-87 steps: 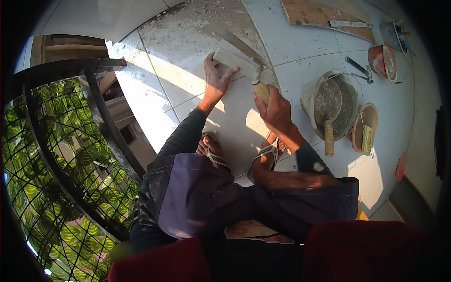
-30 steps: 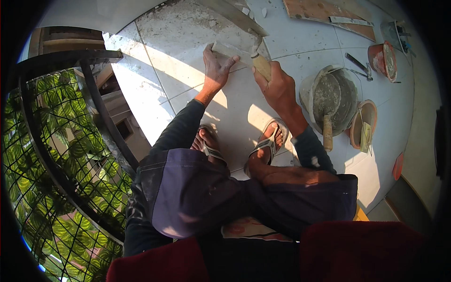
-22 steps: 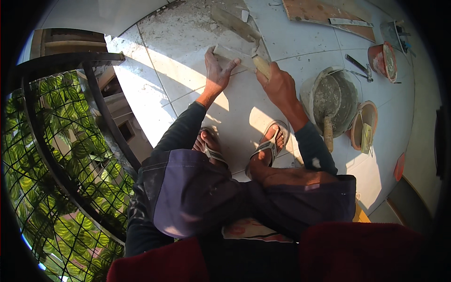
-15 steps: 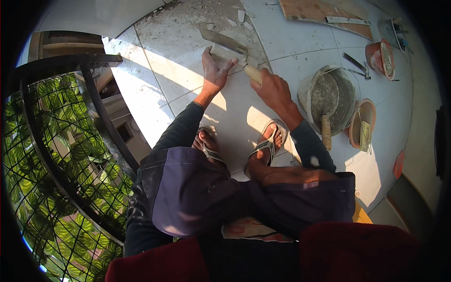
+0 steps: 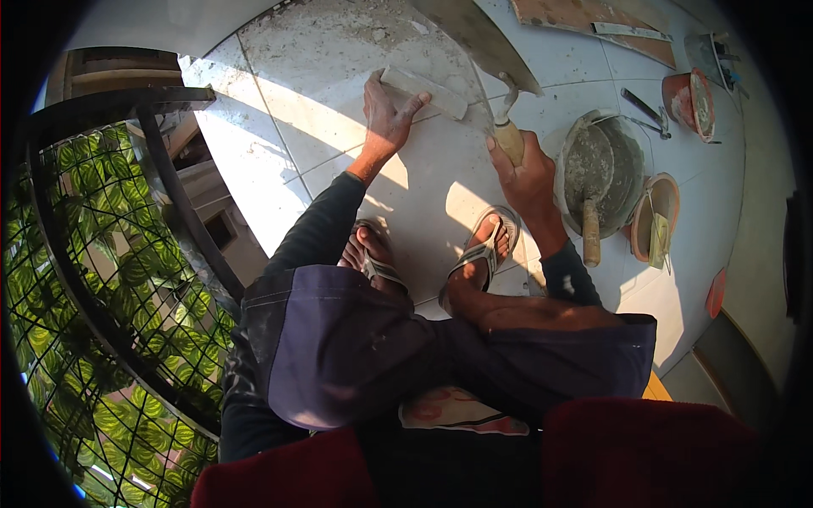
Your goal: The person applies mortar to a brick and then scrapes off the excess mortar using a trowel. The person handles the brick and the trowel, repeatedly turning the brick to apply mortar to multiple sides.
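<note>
Near 12 o'clock, the left hand (image 5: 389,118) has its grip closed on the 10-o'clock end of a pale tile strip (image 5: 426,93); at 2 o'clock, the right hand (image 5: 528,179) has its grip wrapped around the wooden handle of a trowel (image 5: 487,42), blade towards 11 o'clock. Farther out at 2 o'clock, on the tiled floor (image 5: 415,196): mortar bucket (image 5: 630,175) with wooden-handled tool (image 5: 591,233); hammer (image 5: 645,110)

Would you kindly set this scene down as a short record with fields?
Left grip: holding a pale, flat rectangular slab near its left end
Right grip: closed around the wooden handle of a long grey metal trowel
Beside right grip: round grey bucket containing grey mix; wooden-handled tool resting in it
Upper right: flat brown wooden board
Left side: black metal railing with mesh
</note>
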`<state>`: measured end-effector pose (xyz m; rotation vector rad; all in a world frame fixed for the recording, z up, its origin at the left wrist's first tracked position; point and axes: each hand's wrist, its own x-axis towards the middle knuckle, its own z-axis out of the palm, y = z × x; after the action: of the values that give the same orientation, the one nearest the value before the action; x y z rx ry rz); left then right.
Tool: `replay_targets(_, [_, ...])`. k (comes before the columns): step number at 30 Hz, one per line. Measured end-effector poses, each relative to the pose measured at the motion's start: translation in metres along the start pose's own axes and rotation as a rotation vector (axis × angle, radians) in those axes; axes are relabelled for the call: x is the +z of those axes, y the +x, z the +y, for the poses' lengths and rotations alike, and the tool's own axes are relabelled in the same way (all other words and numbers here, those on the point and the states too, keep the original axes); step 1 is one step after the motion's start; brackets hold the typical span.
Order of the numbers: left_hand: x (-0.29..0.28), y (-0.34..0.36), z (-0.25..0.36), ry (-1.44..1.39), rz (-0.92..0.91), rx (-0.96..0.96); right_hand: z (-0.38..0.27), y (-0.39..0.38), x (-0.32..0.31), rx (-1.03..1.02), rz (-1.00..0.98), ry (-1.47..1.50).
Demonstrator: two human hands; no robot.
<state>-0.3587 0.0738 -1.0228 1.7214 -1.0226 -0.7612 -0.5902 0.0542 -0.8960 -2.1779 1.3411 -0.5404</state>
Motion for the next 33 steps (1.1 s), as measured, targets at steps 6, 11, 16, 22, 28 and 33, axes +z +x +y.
replay_targets(6, [0.007, 0.006, 0.003, 0.034, 0.012, 0.022, 0.034, -0.002, 0.009, 0.019, -0.146, -0.281])
replay_targets(11, [0.004, 0.007, 0.000, -0.002, 0.000, 0.002, 0.004, -0.005, 0.002, -0.077, 0.120, 0.134])
replay_targets(16, [0.004, 0.009, -0.001, 0.032, 0.002, 0.006, 0.020, 0.011, 0.009, -0.013, -0.121, -0.203])
replay_targets(22, [0.004, 0.003, 0.002, 0.024, -0.014, -0.002, 0.019, 0.002, 0.015, -0.033, -0.055, -0.124])
replay_targets(28, [0.004, 0.004, 0.001, 0.030, -0.013, -0.009, 0.004, 0.009, 0.005, 0.006, 0.022, 0.024])
replay_targets(33, [0.009, 0.005, 0.003, 0.010, -0.023, -0.008, 0.047, 0.001, 0.021, 0.083, -0.235, -0.348])
